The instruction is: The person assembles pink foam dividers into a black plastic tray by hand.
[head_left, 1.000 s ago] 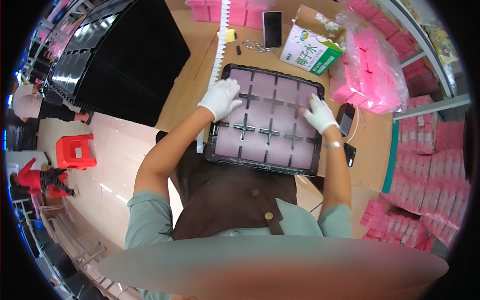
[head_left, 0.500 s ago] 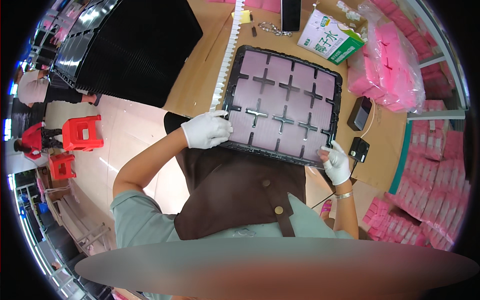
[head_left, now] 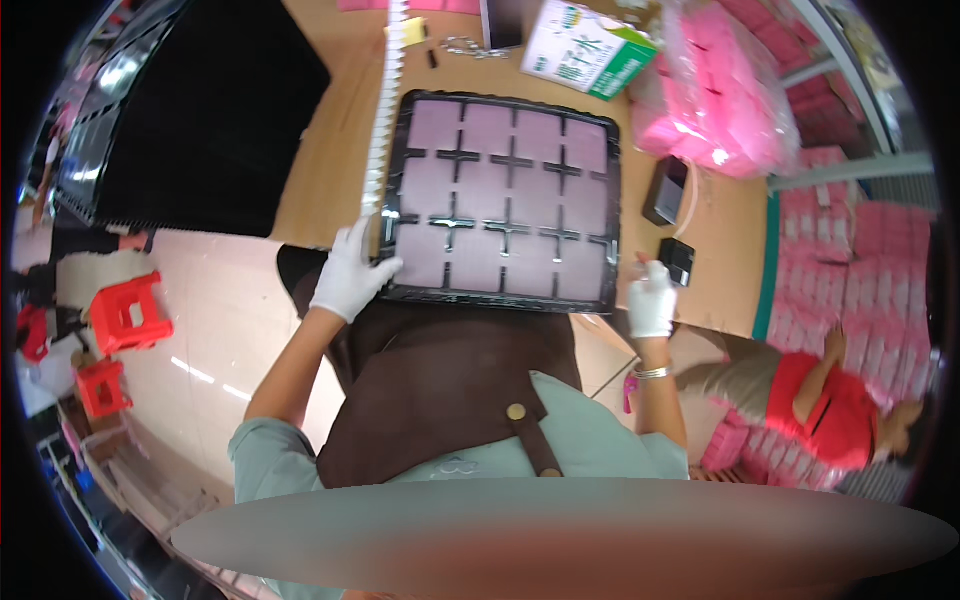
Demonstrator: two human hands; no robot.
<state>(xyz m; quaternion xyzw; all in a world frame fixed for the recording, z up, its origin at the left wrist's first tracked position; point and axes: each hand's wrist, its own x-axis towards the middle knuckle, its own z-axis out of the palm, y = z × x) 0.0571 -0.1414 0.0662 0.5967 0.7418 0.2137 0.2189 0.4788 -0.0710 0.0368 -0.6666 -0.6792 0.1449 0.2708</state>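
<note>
A black tray [head_left: 612,200] with several pale pink pads in its compartments lies flat on the wooden table [head_left: 330,150] in front of me. My left hand [head_left: 350,270], in a white glove, grips the tray's near left corner with the thumb over the rim. My right hand [head_left: 652,298], also gloved, is curled just off the tray's near right corner, with a narrow gap of table showing between them. My brown apron [head_left: 450,380] meets the tray's near edge.
A white toothed strip [head_left: 385,120] runs along the tray's left side. Stacked black trays [head_left: 200,110] lie far left. A green-and-white carton [head_left: 590,40], a bag of pink packets [head_left: 720,100] and two small black devices [head_left: 665,190] sit right. A person in red [head_left: 830,410] crouches lower right. Red stools [head_left: 125,310] stand left.
The tray, tilted and held at both near corners half a second ago, now lies flat. My right hand has come off its corner. My left hand stays on its corner.
</note>
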